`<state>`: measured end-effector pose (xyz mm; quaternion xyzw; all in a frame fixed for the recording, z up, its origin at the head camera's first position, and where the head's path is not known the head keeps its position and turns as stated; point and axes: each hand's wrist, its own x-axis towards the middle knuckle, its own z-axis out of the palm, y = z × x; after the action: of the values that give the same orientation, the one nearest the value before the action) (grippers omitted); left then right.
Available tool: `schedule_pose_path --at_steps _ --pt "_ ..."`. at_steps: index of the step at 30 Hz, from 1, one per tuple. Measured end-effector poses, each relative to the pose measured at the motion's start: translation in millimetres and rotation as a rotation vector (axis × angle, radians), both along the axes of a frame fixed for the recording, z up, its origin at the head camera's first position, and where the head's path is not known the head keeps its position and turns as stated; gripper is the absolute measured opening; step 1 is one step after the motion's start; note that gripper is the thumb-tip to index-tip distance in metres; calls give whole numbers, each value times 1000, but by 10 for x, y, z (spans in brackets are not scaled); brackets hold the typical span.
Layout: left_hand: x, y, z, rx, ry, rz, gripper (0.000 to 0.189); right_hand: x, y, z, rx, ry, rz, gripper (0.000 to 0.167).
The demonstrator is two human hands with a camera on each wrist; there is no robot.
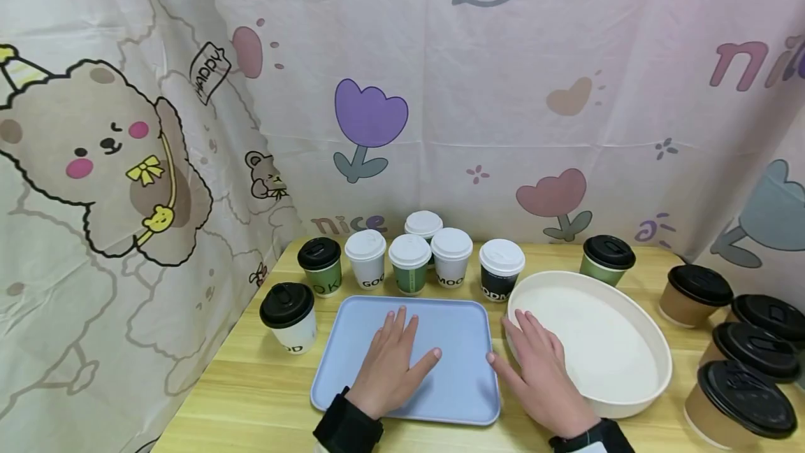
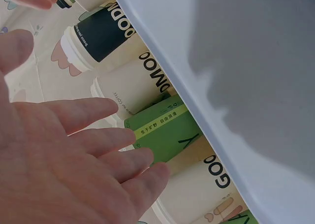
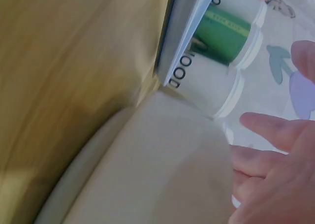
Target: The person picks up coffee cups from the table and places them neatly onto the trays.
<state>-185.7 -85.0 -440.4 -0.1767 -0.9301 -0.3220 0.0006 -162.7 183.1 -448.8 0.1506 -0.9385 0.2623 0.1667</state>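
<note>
My left hand (image 1: 391,365) hovers over a blue rectangular tray (image 1: 462,355), palm down, its fingers straight and thumb spread. In the left wrist view this hand (image 2: 74,155) holds nothing, and its shadow falls on the tray. The right hand (image 1: 542,379) extends over the left rim of a round white tray (image 1: 610,341), fingers straight, thumb toward the blue tray's right edge. Nothing is in its grasp in the right wrist view, where the round tray's wall (image 3: 162,160) fills the middle. Both trays lie side by side.
Behind the blue tray stand several lidded paper cups, including a green one (image 1: 410,275) and a black one (image 1: 499,282). A white cup with black lid (image 1: 295,331) is at left. Another green cup (image 1: 604,271) stands behind the round tray. Brown cups (image 1: 723,414) line the right.
</note>
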Motion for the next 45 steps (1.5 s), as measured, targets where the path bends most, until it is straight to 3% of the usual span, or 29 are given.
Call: schedule_pose_path --at_steps 7,12,17,22,24,29,36,41,45 --pt "-8 5 -11 -27 22 -17 76 40 -159 -76 40 27 108 49" --pt "-14 1 -22 -27 15 -19 75 35 -192 -86 90 -103 192 40" --pt "-21 10 -17 -27 0 4 73 15 -133 -52 87 -271 310 42" --pt "-19 18 34 -16 22 27 61 -11 -85 -65 107 -290 379 19" --pt "-27 12 62 -5 46 46 56 -24 -76 -71 111 -272 396 9" --pt "-52 -56 144 32 95 109 47 -51 -73 -71 114 -291 419 16" --pt "-67 -247 278 59 144 180 44 -51 -76 -98 116 -322 427 15" --pt "-63 -501 454 87 222 255 49 -35 -78 -92 117 -321 420 13" --pt "-43 -834 609 161 320 375 56 -47 -85 -83 124 -335 417 11"
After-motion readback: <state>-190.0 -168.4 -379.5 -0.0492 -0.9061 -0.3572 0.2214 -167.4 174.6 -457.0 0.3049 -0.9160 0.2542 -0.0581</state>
